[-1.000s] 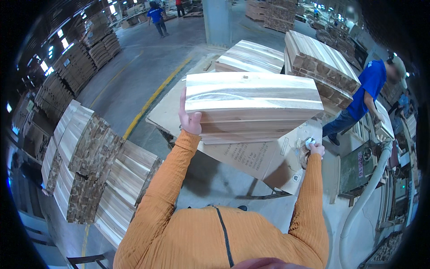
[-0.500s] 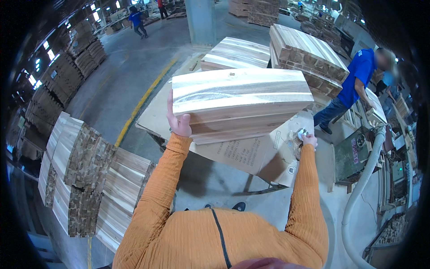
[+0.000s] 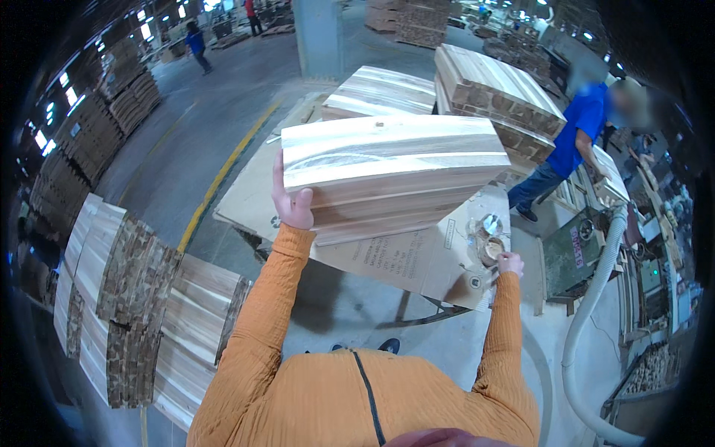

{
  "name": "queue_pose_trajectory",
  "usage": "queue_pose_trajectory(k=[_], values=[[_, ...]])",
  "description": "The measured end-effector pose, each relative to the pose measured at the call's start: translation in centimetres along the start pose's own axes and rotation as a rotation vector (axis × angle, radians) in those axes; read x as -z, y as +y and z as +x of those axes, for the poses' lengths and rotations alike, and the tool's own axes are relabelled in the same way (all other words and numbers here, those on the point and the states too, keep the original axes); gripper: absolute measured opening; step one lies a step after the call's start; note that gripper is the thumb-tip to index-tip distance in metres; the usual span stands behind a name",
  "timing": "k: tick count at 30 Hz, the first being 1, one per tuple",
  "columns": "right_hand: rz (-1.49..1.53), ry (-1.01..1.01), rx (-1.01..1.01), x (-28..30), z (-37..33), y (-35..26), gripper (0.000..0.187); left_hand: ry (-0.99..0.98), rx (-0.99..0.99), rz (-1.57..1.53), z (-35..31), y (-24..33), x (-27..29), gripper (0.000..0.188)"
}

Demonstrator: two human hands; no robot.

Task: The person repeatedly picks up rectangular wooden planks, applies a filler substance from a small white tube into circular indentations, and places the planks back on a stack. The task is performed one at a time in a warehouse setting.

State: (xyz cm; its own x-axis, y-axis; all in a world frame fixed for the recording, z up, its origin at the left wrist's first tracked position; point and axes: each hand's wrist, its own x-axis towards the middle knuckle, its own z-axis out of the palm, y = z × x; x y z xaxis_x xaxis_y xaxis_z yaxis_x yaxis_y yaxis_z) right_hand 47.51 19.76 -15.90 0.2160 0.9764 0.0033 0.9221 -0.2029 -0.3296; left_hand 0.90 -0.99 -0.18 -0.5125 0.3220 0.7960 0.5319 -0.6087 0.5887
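A thick stack of striped light-wood boards (image 3: pixel 395 179) lies across the cardboard-covered table (image 3: pixel 402 268) in front of me. My left hand (image 3: pixel 293 203) holds its left end, with the thumb on the near side and the fingers behind the end. At the table's right edge, my right hand (image 3: pixel 511 264) is closed beside a small round container (image 3: pixel 491 251) with tan contents. What its fingers pinch, if anything, is too small to make out. A shiny round tin or lid (image 3: pixel 490 224) sits just beyond that container.
More wood stacks (image 3: pixel 503 86) stand at the table's far side, and others (image 3: pixel 134 298) stand at the left. A co-worker in blue (image 3: pixel 570 134) bends over a board at the right. A pale hose (image 3: pixel 588 328) and a green machine (image 3: pixel 573 253) flank the table.
My right hand has come toward me from the far tin to beside the near container. The white thing at its fingers no longer shows. My left hand stays on the boards.
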Motion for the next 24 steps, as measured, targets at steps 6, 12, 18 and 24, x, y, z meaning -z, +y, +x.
queue_pose_trajectory(k=[6,12,18,24], values=[[-0.086,-0.239,-0.166,0.8,2.1,-2.1,0.033,0.002,0.004,-0.013,-0.2,-0.4,-0.3,0.094],[-0.205,-0.206,-0.222,1.1,1.5,-4.3,0.038,0.004,0.011,-0.05,-0.2,-0.2,-0.1,0.093],[-0.19,-0.109,-0.205,0.9,1.2,-4.5,0.031,-0.006,-0.003,-0.08,-0.2,-0.3,-0.1,0.093],[0.464,0.459,0.434,7.7,1.4,-5.1,0.015,-0.012,0.006,-0.111,0.0,-0.7,-0.8,0.085]])
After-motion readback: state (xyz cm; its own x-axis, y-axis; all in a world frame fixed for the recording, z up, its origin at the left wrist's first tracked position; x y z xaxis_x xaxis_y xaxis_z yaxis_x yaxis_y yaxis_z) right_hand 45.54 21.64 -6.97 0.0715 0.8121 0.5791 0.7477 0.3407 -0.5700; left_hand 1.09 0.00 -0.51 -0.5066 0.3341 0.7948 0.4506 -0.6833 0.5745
